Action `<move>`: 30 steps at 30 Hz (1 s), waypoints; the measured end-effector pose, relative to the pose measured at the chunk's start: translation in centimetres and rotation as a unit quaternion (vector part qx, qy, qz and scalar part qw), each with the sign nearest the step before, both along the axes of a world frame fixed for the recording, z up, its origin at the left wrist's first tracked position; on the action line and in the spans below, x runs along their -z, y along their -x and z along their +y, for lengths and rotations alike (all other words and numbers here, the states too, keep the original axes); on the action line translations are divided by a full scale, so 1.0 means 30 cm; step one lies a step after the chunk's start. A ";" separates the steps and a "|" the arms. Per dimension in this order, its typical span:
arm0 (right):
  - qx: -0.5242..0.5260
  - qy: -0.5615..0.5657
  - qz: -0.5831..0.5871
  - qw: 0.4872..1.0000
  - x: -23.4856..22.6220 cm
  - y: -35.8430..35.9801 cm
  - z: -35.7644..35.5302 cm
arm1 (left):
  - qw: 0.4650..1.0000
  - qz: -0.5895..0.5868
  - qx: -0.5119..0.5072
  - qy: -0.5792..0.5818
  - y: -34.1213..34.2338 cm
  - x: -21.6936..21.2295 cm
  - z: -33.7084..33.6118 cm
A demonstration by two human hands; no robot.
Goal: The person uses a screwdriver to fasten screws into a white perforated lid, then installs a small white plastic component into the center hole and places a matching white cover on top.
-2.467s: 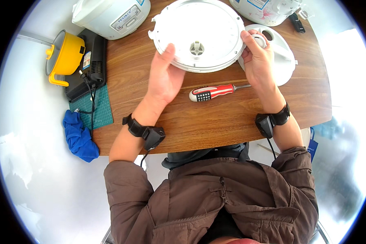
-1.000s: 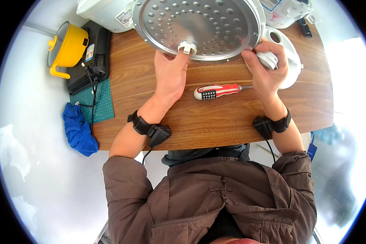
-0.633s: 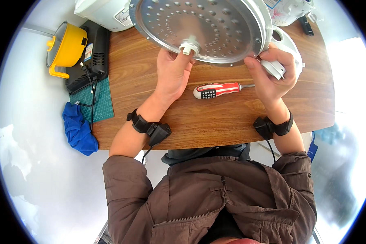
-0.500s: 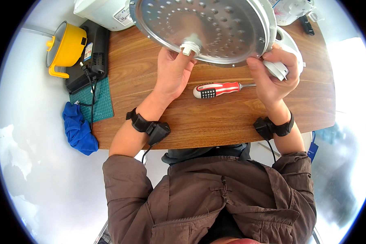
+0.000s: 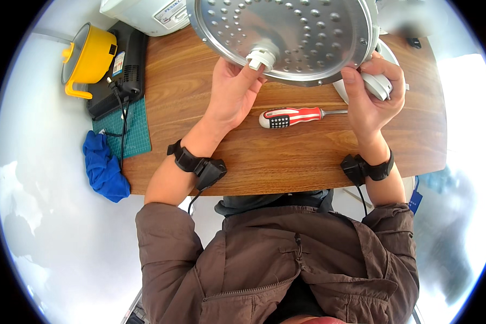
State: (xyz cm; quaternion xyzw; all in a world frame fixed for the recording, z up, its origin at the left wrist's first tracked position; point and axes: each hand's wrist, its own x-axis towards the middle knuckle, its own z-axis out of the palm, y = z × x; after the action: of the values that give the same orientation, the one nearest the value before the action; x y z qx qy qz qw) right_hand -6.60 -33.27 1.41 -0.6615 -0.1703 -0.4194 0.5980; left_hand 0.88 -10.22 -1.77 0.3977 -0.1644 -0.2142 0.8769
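A round metal lid [image 5: 318, 40] with rings of raised dimples is held up over the far side of the wooden table, its dimpled face toward me. At its lower left edge sits a white plastic plug [image 5: 263, 58], pinched by the thumb of my left hand [image 5: 233, 92]; the other fingers are partly behind the lid. My right hand [image 5: 377, 102] grips the lid's right rim, thumb in front. A white plastic piece [image 5: 377, 86] at the lid's edge lies within its curled fingers. Below the lid, a red, white and black screwdriver [image 5: 292, 116] lies on the table.
On the left stand a yellow pot [image 5: 96, 56] and a black appliance [image 5: 128, 81] with a cable, beside a green cutting mat [image 5: 140, 132] and a blue cloth [image 5: 106, 170]. A white appliance [image 5: 140, 16] is at the far left of the wooden table [image 5: 173, 70].
The lid has shifted a little right and away from me, with both hands moving along. My left thumb stays at the white plug. The screwdriver lies where it was.
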 end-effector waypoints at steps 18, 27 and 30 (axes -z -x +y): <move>-0.013 0.003 0.011 1.000 0.005 -0.004 -0.006 | 1.000 -0.016 -0.001 0.026 -0.009 0.001 0.004; 0.000 -0.039 0.049 0.998 0.006 -0.001 0.003 | 0.999 0.003 -0.032 0.007 0.003 -0.021 -0.011; -0.008 -0.066 0.059 0.996 -0.004 -0.008 0.006 | 0.999 0.003 -0.035 0.014 0.005 -0.022 -0.012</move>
State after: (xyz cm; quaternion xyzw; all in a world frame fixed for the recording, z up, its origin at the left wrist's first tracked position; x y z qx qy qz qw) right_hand -6.36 -33.07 1.54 -0.6428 -0.1117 -0.3848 0.6529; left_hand 0.74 -10.57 -1.12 0.3900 -0.1504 -0.1819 0.8901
